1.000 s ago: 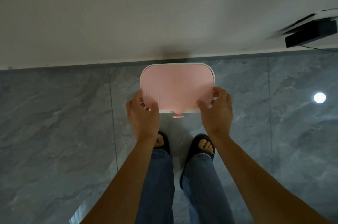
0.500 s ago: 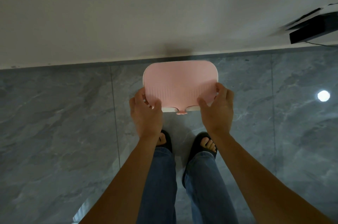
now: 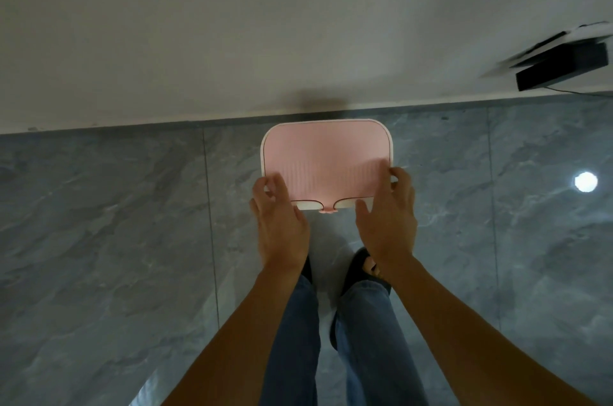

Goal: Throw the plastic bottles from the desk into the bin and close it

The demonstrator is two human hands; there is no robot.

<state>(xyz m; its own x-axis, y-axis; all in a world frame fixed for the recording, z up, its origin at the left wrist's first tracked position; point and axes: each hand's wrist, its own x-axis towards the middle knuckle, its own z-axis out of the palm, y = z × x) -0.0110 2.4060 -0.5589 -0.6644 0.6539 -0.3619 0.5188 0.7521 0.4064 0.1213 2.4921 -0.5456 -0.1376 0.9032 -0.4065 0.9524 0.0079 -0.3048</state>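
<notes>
**Seating the lid on the bin**

The grey tiled floor (image 3: 99,239) fills most of the view, meeting a pale wall (image 3: 232,24) along a straight edge. Against that wall stands the bin (image 3: 311,205), seen from straight above, so that only its white rim shows around the pink lid (image 3: 326,160). The lid lies flat across the opening and looks closed or very nearly so. No plastic bottles are visible; if they are in the bin, the lid hides them.

The step in hand appears to be the final press. To do it well, push evenly on both near corners at once so the lid does not tilt or pop up on one side, and check that the small pink tab (image 3: 327,210) at the middle of the near edge sits down over the rim.

The left hand (image 3: 282,223) is at the near left corner, fingers loosely curled and touching the lid's edge rather than clamped on it. The right hand (image 3: 388,223) is at the near right corner, open, fingers spread, fingertips against the lid's side. Neither hand carries anything.

A dark box (image 3: 564,65) sits by the wall at far right.

No brand, label or writing can be read anywhere; the lid bears only fine ribbing.
</notes>
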